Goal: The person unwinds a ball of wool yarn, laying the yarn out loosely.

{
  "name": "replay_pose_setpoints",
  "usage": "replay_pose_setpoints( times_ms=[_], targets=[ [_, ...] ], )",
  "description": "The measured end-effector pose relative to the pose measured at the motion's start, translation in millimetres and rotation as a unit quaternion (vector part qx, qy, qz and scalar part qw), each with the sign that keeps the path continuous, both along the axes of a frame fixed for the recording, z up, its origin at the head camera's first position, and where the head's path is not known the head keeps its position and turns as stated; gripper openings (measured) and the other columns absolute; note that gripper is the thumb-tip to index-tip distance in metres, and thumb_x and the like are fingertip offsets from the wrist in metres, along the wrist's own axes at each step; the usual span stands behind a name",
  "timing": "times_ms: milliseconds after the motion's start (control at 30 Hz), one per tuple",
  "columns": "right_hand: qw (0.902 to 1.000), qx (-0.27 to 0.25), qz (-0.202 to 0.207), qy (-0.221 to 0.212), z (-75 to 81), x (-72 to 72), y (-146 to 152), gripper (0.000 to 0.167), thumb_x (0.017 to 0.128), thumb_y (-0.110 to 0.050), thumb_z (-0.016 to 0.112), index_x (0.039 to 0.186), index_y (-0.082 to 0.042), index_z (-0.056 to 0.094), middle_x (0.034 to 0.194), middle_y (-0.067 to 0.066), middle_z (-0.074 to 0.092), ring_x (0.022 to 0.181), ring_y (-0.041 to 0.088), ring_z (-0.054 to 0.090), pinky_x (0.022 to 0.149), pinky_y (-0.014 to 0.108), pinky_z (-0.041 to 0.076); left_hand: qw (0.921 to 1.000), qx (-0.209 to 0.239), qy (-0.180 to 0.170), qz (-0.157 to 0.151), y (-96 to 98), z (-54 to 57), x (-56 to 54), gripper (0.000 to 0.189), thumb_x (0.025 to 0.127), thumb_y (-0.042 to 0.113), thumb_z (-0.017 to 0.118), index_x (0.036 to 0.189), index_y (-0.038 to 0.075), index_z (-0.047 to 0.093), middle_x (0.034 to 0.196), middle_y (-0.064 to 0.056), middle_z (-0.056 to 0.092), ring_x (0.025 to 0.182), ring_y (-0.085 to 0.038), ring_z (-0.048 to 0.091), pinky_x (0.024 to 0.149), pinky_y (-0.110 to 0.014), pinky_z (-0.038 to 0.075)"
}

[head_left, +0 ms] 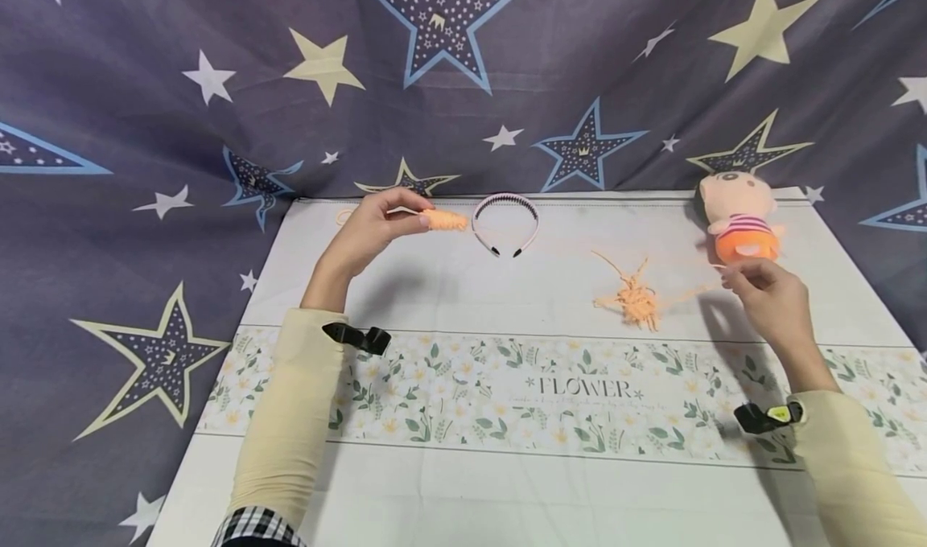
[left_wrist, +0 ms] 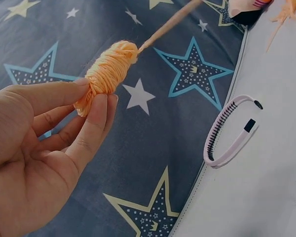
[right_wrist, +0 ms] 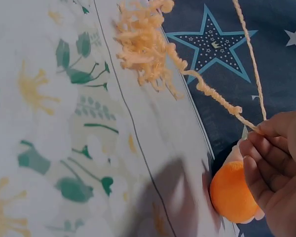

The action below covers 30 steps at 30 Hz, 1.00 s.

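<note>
My left hand [head_left: 372, 229] pinches a small wound bundle of orange yarn [left_wrist: 108, 71] between thumb and fingertips, above the back left of the table. From the bundle's far end a strand runs off toward the right. At the right, my right hand [head_left: 771, 298] pinches the yarn strand [right_wrist: 251, 69] between thumb and forefinger. Past those fingers the strand turns back, kinked and twisted, to a loose tangle of orange yarn [head_left: 637, 299] on the table. In the right wrist view this tangle [right_wrist: 145, 44] shows many curled loops.
A pink headband [head_left: 536, 221] with dark inner teeth lies at the table's back edge, between the hands. A plush toy [head_left: 746, 217] with orange bottoms sits at the back right, just behind my right hand. A star-patterned curtain [head_left: 434, 129] hangs behind the table [head_left: 463, 491].
</note>
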State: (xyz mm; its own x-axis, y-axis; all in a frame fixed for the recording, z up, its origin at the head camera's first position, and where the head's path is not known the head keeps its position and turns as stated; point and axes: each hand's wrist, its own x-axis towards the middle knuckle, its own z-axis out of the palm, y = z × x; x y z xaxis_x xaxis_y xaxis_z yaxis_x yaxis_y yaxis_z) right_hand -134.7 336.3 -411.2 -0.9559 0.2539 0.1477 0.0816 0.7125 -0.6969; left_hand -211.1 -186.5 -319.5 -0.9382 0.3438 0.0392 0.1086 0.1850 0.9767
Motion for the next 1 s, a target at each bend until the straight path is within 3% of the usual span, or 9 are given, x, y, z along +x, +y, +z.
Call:
replay_pose_setpoints(
  times_ms=[233,467,600,733,1000],
  targets=[
    [0.9997,-0.003,0.024,-0.006,-6.1,-0.2,0,0.029,0.095,-0.03,0.058,0.104,-0.003,0.065,0.07,-0.034,0.053,0.069,-0.014,0.049,0.056,0.012,0.041,0.9999,0.011,0.002,-0.008,1.7,-0.1,-1.3,0.018,0.088,0.005,0.068,0.105,0.004,0.065,0.112,-0.004,0.06,0.094,-0.015,0.063,0.088,-0.028,0.052],
    [0.9963,0.025,0.082,0.007,-10.2,-4.8,-9,0.023,0.094,-0.02,0.06,0.1,0.001,0.068,0.082,0.006,0.068,0.068,-0.016,0.05,0.061,0.008,0.041,1.0,0.0,0.003,-0.006,4.8,-0.6,-1.1,0.018,0.087,0.006,0.069,0.105,0.005,0.065,0.113,-0.005,0.06,0.094,-0.015,0.064,0.088,-0.028,0.052],
    [0.9937,0.03,0.107,0.013,-11.3,-6.9,-17,0.02,0.094,-0.016,0.061,0.1,0.001,0.068,0.09,0.018,0.069,0.069,-0.017,0.049,0.061,0.004,0.041,0.9999,-0.009,0.004,-0.007,7.3,0.5,-0.2,0.018,0.087,0.006,0.069,0.105,0.005,0.065,0.113,-0.005,0.06,0.095,-0.015,0.064,0.089,-0.029,0.051],
    [0.9908,0.021,0.132,0.023,-12.1,-8.6,-24,0.018,0.093,-0.014,0.062,0.099,0.001,0.068,0.094,0.02,0.068,0.071,-0.017,0.049,0.062,0.005,0.041,0.9998,-0.017,0.003,-0.011,9.9,1.6,0.9,0.018,0.088,0.006,0.069,0.105,0.004,0.065,0.113,-0.005,0.059,0.097,-0.016,0.064,0.091,-0.031,0.051],
    [0.9858,-0.009,0.162,0.044,-4.5,-17.7,-40,0.017,0.092,-0.014,0.064,0.1,0.001,0.068,0.093,0.011,0.067,0.075,-0.014,0.053,0.063,0.005,0.045,0.9996,-0.023,-0.004,-0.016,12.6,2.1,0.7,0.02,0.088,0.008,0.069,0.107,0.004,0.064,0.114,-0.005,0.06,0.098,-0.016,0.065,0.093,-0.032,0.051]
  ],
)
